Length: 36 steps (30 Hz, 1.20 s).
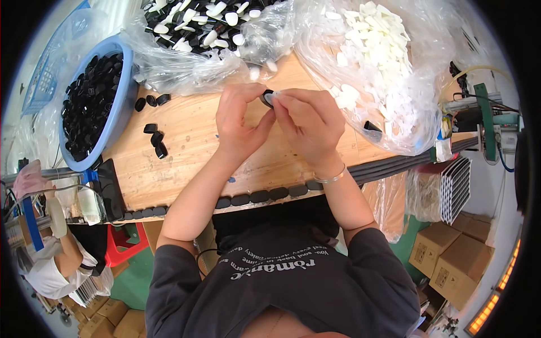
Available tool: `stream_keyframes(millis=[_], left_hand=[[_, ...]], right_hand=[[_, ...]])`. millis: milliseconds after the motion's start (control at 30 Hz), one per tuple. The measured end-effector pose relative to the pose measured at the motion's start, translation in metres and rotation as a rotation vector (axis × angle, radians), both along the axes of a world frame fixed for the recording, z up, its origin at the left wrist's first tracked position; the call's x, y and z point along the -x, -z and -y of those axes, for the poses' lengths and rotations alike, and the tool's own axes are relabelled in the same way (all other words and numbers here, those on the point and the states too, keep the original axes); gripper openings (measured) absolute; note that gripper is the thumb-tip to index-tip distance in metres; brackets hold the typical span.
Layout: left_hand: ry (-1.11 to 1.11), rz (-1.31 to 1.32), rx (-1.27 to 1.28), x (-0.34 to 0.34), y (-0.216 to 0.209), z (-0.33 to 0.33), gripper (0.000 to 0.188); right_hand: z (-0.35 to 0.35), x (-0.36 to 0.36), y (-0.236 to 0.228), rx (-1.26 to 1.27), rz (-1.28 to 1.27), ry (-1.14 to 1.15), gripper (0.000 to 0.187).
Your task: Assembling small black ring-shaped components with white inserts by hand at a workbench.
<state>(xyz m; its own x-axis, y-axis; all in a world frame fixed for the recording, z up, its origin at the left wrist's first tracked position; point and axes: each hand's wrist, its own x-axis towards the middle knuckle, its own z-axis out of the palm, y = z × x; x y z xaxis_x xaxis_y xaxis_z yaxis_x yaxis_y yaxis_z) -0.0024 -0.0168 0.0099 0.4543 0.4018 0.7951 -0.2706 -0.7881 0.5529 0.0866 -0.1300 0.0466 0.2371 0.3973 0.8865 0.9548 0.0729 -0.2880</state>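
Over the middle of the wooden table [191,129], both hands meet at a small black cap-like piece [265,96]. My left hand [236,115] is closed, its thumb and fingertips gripping the black piece. Against the face of that piece, a small pale piece [271,100] shows, pinched by the fingertips of my right hand [311,124]. Fingers partly cover both pieces, so their exact fit cannot be told. Left of my hands, several loose black caps [157,138] lie on the table.
A blue basin [131,73] full of black caps stands at the left. Clear plastic bags hold mixed black and white pieces [211,25] at the back and white pieces [383,45] at the right. Dark padding [259,196] lines the near edge. Another person [62,262] is at far left.
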Motion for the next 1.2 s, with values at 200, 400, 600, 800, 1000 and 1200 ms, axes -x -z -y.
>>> stream_keyframes(millis=[200,400,600,800,1000,1200], left_hand=[[-0.038,0.022,-0.016,0.000,-0.002,0.000,0.043],[-0.043,0.032,-0.055,0.001,-0.004,-0.002,0.044],[-0.040,0.022,-0.096,0.002,-0.006,-0.004,0.044],[-0.040,0.008,-0.150,0.000,-0.011,-0.005,0.048],[-0.015,0.025,-0.160,0.002,-0.012,-0.008,0.045],[0.039,0.004,-0.185,0.004,-0.009,-0.014,0.044]], right_hand=[[0.002,0.001,0.004,0.053,0.055,0.016,0.024],[0.002,0.003,0.005,0.078,-0.005,-0.021,0.027],[0.004,0.007,-0.001,0.122,-0.397,-0.182,0.025],[0.001,-0.013,-0.010,0.324,-1.215,-0.561,0.022],[0.001,-0.024,-0.021,0.507,-1.362,-0.619,0.028],[-0.001,-0.024,-0.017,0.470,-1.369,-0.672,0.028]])
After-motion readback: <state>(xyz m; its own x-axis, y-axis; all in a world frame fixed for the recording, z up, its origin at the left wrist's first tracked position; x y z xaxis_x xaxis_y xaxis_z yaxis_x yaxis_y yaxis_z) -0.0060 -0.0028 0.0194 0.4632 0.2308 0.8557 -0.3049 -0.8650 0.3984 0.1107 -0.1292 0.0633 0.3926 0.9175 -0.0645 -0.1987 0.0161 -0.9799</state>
